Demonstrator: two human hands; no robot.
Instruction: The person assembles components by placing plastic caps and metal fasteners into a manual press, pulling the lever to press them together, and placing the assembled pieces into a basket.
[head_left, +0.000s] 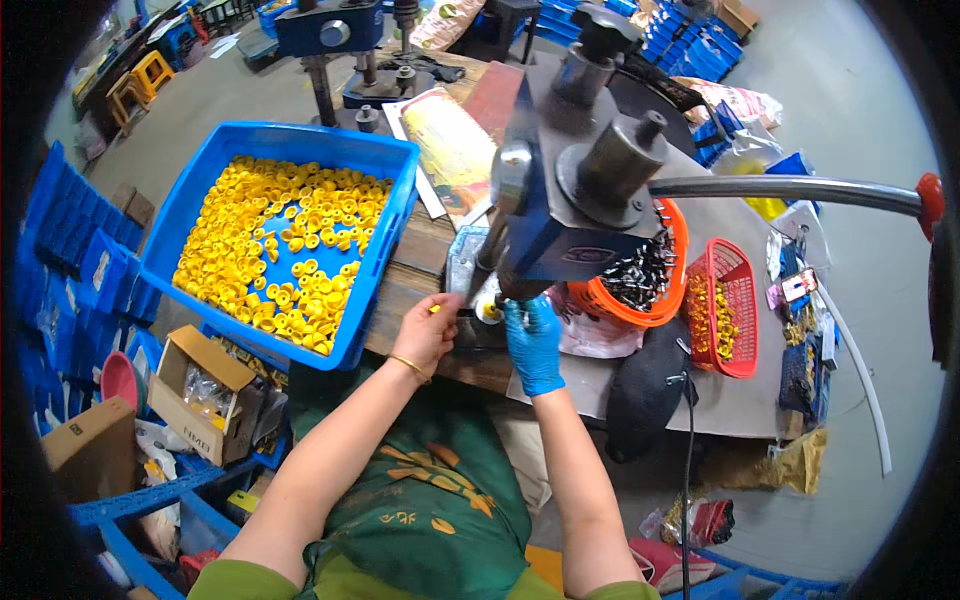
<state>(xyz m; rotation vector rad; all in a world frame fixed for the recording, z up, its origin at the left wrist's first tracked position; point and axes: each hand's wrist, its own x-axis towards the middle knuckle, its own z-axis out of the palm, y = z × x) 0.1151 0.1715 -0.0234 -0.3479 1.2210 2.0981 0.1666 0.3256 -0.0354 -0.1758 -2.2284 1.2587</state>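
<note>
My bare left hand (pixel 428 335), with a bangle at the wrist, is closed beside the base of a blue bench press (pixel 585 250). A bit of a small yellow cup-shaped cap (pixel 434 309) shows between its fingers. My right hand (pixel 533 347), in a blue glove, reaches under the press head with its fingers bent together. The head hides the fingertips, so what they hold cannot be made out. Between the hands, a yellow and whitish piece (pixel 488 307) sits at the press base. A large blue tray (pixel 368 330) of loose yellow caps stands on the left.
An orange basket (pixel 678 270) of dark metal parts stands right of the press. Beside it is a red basket (pixel 741 345) with yellow pieces. The press's long lever (pixel 790 187) extends right. A black cloth-like item (pixel 645 395) hangs at the bench edge.
</note>
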